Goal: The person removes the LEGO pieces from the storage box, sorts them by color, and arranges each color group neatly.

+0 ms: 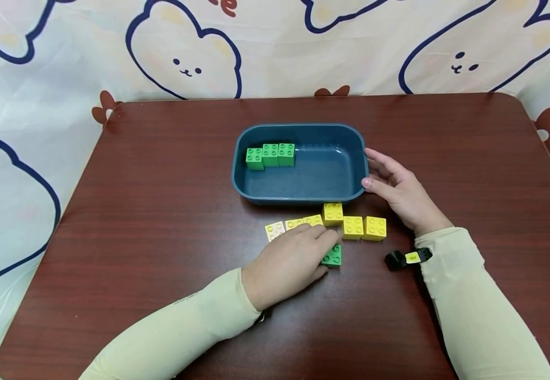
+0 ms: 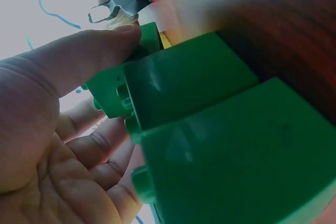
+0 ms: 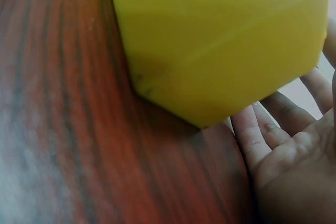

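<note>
My left hand (image 1: 289, 264) reaches over a row of green toy bricks in front of the dark blue bin (image 1: 299, 192). Its thumb and fingers pinch a green brick (image 1: 332, 256), partly hidden by the hand. More green bricks (image 2: 236, 156) loom large beside the palm in the left wrist view, studs towards the fingers. At the bin's right end, my right hand (image 1: 400, 192) touches the rim and outer wall with thumb and extended fingertips. Three green bricks (image 1: 270, 155) lie studs up inside the bin, at its left. Several yellow bricks (image 1: 353, 227) line up between the bin and my left hand.
Brown wooden table (image 1: 161, 184) lies under everything. Behind it hangs a white cloth (image 1: 275, 58) printed with cartoon animals. A black wrist camera (image 1: 400, 259) sticks out at my right sleeve. One yellow brick (image 1: 333, 214) sits close to the bin's front wall.
</note>
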`<action>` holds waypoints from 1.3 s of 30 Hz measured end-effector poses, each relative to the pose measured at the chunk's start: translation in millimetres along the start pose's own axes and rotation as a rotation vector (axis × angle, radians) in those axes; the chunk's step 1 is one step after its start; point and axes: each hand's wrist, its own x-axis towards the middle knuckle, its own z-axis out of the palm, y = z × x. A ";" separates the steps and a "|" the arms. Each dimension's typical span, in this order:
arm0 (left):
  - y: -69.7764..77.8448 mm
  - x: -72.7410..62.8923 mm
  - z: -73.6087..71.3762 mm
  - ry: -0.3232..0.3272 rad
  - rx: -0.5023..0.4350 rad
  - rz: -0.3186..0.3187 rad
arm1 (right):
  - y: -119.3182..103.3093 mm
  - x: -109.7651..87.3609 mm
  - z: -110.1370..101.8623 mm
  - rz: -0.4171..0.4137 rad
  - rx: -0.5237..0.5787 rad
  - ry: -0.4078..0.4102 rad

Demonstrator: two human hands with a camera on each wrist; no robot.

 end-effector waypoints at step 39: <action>9.3 -2.6 2.2 -0.053 0.094 -0.060 | -0.9 -1.2 0.4 0.012 -0.002 0.005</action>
